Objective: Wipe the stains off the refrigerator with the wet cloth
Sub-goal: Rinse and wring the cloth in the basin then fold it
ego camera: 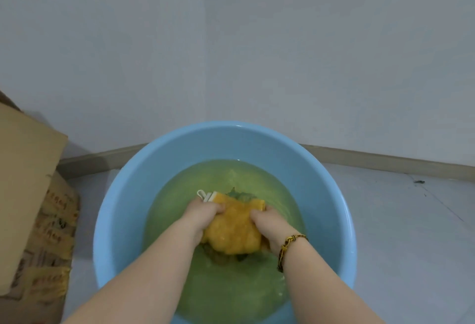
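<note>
While both forearms reach down into a light blue basin [123,208] of greenish-yellow water [226,298], the left hand [203,214] and the right hand [270,223] each grip one side of the bunched orange cloth [232,228], fingers curled tight into it at the water's surface in the middle of the basin. A braided bracelet [285,249] circles the right wrist, a cardboard box [28,195] stands on the floor to the left, and a pale wall [231,41] rises behind.
</note>
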Demonstrator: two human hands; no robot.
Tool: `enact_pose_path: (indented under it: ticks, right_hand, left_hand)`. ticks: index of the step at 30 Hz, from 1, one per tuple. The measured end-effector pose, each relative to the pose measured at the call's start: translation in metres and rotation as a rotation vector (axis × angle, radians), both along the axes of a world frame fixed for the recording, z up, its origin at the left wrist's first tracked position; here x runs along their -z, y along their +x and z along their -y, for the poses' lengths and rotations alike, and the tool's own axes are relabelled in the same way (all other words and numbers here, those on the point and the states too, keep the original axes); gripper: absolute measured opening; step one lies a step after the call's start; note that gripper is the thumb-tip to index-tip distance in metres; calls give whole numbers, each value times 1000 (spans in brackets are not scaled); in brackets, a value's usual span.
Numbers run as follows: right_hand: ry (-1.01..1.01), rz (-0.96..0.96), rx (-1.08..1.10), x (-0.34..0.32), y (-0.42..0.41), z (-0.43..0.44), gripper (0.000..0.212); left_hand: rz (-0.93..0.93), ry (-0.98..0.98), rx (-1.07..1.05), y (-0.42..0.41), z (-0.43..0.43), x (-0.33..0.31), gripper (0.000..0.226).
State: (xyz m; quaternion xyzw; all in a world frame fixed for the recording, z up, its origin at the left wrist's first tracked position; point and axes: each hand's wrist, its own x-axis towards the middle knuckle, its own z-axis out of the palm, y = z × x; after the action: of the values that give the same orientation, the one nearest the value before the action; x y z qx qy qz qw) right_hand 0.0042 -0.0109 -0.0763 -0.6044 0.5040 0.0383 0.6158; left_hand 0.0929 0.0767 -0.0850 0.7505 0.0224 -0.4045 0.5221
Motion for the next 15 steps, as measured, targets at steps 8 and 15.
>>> enact_pose_path:
  ticks: [8, 15]
  right_hand:
    - [-562, 221, -97, -22, 7, -43, 30]
    - [-439, 289, 38, -23, 1, -34, 24]
  left_hand:
    - [259, -113, -71, -17, 16, -28, 37]
    - [422, -207, -20, -40, 10, -36, 42]
